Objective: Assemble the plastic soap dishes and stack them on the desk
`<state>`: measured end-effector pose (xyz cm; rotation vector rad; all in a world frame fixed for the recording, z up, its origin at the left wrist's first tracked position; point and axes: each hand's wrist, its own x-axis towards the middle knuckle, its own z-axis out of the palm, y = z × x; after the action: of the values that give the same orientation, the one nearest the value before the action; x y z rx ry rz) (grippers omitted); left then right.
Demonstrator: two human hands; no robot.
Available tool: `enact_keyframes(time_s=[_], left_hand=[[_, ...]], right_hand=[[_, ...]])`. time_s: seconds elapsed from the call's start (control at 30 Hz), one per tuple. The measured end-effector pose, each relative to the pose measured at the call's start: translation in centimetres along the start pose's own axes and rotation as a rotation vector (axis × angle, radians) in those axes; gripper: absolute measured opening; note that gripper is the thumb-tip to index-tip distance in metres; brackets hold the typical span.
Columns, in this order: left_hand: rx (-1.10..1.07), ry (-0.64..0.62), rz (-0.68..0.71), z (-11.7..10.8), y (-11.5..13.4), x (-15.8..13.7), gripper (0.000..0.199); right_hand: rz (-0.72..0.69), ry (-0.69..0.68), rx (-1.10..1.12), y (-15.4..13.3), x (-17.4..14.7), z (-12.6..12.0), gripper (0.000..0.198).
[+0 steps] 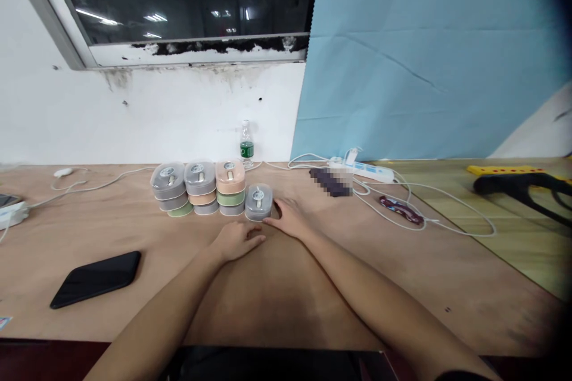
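A single grey lidded container (258,202) with a clear top and a round label sits on the brown table. Close against its right side is my right hand (289,218), its thumb by the front corner and its fingers apart along the side. My left hand (235,240) rests palm down on the table in front of the containers, fingers stretched out and holding nothing. To the left stand three stacks of similar containers: a left stack (168,190) in grey and green, a middle stack (201,188) in grey and peach, and a right stack (230,187) topped in peach.
A black phone-like slab (96,278) lies at the left. Behind the stacks stands a water bottle (246,146). White cables and a power strip (366,170) spread at the back right, near a dark red wrapped packet (401,210). A black-handled tool (527,187) lies far right.
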<state>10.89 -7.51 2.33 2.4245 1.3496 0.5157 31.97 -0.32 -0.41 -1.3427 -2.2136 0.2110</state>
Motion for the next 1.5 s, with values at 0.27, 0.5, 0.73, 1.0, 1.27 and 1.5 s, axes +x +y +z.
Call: enact_keyframes(time_s=[0.27,0.5,0.73,1.0,1.27,1.5], left_hand=[[-0.007,0.006,-0.030,0.2,-0.4,0.1,0.039],[0.043,0.107,0.002,0.1,-0.9,0.2,0.037],[0.100,0.136,0.049,0.9,-1.8,0.3,0.040],[0.110,0.094,0.093,1.2,-2.4,0.2,0.046],[0.154,0.065,0.121,1.1,-2.6,0.1,0.050],[0.167,0.051,0.113,0.9,-2.4,0.0,0.052]], right_hand=[[-0.057,0.008,-0.028,0.7,0.8,0.1,0.053],[-0.035,-0.032,-0.075,1.4,0.7,0.6,0.042],[-0.034,-0.038,-0.096,1.8,0.6,1.0,0.041],[-0.078,-0.054,-0.113,1.9,0.5,0.6,0.041],[-0.068,-0.068,-0.111,1.8,0.5,0.5,0.043],[-0.061,-0.076,-0.094,1.6,0.5,0.4,0.040]])
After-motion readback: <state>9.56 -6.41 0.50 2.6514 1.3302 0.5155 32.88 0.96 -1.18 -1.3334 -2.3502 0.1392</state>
